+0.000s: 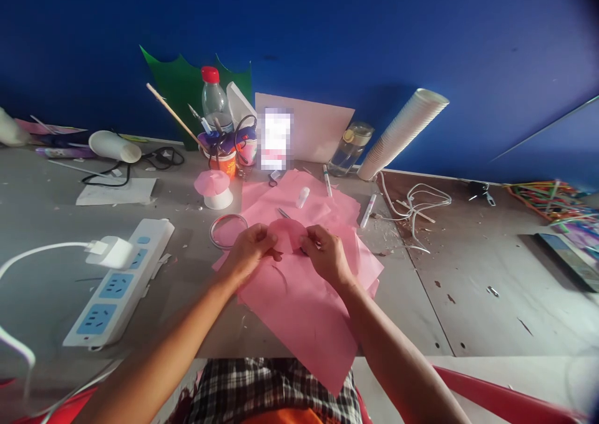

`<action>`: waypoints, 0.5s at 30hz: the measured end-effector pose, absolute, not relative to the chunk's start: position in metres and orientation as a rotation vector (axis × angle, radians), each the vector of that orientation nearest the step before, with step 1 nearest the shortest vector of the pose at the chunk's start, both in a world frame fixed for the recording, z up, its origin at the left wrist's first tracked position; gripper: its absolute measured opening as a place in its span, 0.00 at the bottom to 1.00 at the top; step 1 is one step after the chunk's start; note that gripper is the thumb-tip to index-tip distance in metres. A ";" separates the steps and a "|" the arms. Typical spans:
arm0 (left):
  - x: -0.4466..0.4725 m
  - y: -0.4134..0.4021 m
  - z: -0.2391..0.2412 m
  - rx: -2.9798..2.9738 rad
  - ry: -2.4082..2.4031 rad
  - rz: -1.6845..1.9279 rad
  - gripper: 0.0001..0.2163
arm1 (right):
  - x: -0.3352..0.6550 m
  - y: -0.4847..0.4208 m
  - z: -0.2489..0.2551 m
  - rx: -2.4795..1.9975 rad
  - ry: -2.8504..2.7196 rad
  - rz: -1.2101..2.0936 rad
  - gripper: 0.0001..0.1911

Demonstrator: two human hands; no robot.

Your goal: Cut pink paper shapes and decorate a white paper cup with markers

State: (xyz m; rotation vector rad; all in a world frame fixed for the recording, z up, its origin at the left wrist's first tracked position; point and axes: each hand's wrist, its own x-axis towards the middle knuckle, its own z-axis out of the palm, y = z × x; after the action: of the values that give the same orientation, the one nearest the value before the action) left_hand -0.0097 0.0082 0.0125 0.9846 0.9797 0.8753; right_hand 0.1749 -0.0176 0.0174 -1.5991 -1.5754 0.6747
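A small round piece of pink paper [289, 233] is held up between both hands above a spread of pink paper sheets [304, 299] on the table. My left hand [248, 252] pinches its left edge with closed fingers. On the other edge, my right hand [326, 253] pinches it in the same way. A clear tape ring [228, 231] lies just left of my left hand. A pink paper flower on a white stand [214, 188] stands behind it.
A white power strip [119, 283] with a plugged charger lies at left. Behind stand a pen cup [224, 152], a water bottle [214, 102], a glass jar [350, 148] and a leaning stack of paper cups [403, 132]. White cables [414, 205] and coloured sticks [547, 198] lie at right.
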 end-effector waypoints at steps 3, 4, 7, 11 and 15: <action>-0.008 0.007 0.012 0.940 0.953 0.884 0.11 | 0.171 -0.018 0.017 -1.575 -1.468 0.826 0.07; -0.007 0.006 0.012 0.941 0.956 0.885 0.11 | 0.170 -0.018 0.017 -1.556 -1.428 0.872 0.07; -0.006 0.006 0.011 0.974 0.988 0.890 0.09 | 0.168 -0.018 0.020 -1.517 -1.322 0.974 0.06; -0.004 0.006 0.009 1.037 1.030 0.898 0.09 | 0.165 -0.018 0.024 -1.507 -1.250 1.044 0.06; -0.004 0.007 0.008 1.081 1.058 0.890 0.09 | 0.165 -0.018 0.025 -1.504 -1.224 1.066 0.06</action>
State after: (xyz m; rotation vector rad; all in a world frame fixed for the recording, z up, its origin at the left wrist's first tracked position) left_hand -0.0038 0.0068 0.0076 1.0811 1.0584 0.8903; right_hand 0.1649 -0.0183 0.0253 -1.5044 -1.2244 1.0661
